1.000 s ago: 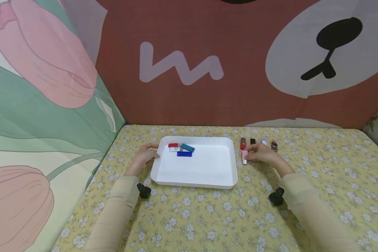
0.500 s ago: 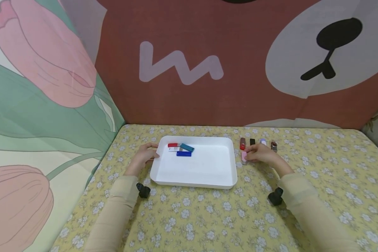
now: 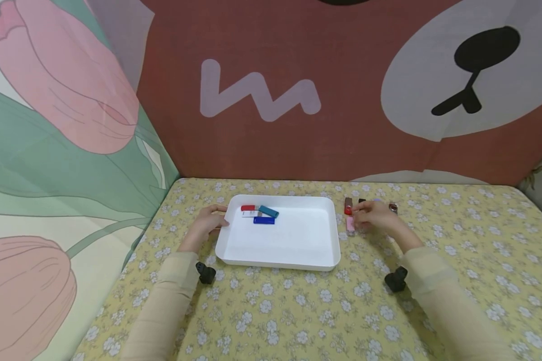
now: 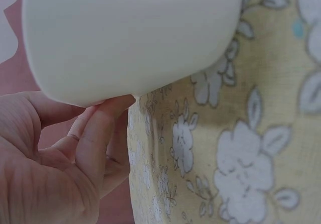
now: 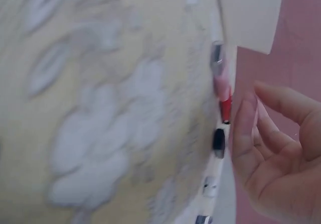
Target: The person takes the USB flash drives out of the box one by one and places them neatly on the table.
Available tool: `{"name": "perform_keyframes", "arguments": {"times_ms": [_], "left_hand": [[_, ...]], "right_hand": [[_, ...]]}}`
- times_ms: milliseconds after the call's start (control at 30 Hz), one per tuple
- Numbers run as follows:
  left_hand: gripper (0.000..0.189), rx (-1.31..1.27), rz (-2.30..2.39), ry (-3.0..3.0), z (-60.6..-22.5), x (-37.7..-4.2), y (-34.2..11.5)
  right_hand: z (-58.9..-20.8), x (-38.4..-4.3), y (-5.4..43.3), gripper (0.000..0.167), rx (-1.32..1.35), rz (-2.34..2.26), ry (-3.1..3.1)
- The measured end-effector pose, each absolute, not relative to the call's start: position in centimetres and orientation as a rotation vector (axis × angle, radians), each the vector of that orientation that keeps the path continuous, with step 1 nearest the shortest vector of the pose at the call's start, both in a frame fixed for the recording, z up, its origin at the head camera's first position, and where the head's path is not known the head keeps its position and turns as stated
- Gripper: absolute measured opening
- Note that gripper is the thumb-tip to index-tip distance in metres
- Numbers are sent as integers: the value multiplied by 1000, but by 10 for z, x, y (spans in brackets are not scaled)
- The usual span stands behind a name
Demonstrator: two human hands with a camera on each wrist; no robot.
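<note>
In the head view my left hand (image 3: 206, 224) holds the left rim of a shallow white tray (image 3: 298, 240); the left wrist view shows fingertips at the tray's outer wall. Inside the tray lie a red USB stick (image 3: 248, 207), a white one (image 3: 249, 214), a teal one (image 3: 268, 211) and a blue one (image 3: 264, 220). Just right of the tray, my right hand (image 3: 376, 216) hovers over more USB sticks, thumb and fingers loosely bent, nothing between them. Nearest to it are a pink USB stick (image 3: 350, 228) and a dark red one (image 3: 348, 206).
A black USB stick (image 5: 219, 142) and a whitish one (image 5: 209, 186) lie farther along the row, partly hidden by the right hand in the head view. A brown-and-silver one (image 3: 393, 207) is rightmost. A yellow floral cloth (image 3: 298, 311) covers the table; printed fabric hangs behind.
My right hand has let go of the pink USB stick and lifted slightly, its fingertips now toward the black one. The left hand and tray have stayed put.
</note>
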State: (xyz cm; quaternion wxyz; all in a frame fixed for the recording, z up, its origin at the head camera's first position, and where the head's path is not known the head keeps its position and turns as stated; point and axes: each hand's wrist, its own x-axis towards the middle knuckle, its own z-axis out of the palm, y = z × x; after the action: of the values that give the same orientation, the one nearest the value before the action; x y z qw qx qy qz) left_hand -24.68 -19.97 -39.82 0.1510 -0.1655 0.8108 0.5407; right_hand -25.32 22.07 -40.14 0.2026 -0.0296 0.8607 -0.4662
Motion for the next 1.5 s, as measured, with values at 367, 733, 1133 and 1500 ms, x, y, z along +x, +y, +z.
{"name": "perform_keyframes", "arguments": {"times_ms": [367,733,1133,1500], "left_hand": [[46,-517,1537,2328,-398,-250,-198],[47,-502,1529,2332,-396,-247,-200],[47,-499,1519,2346,-396,-248,-199],[47,-503,1530,2338,-396,-249,-198]], "right_hand": [[-380,-254,184,48,-51,-1439,2504],[-378,-256,123,43,-123,-1588,2363],[-386,-246,62,36,-104,-1584,2276],[-397,-252,36,29,-96,-1604,2350]]}}
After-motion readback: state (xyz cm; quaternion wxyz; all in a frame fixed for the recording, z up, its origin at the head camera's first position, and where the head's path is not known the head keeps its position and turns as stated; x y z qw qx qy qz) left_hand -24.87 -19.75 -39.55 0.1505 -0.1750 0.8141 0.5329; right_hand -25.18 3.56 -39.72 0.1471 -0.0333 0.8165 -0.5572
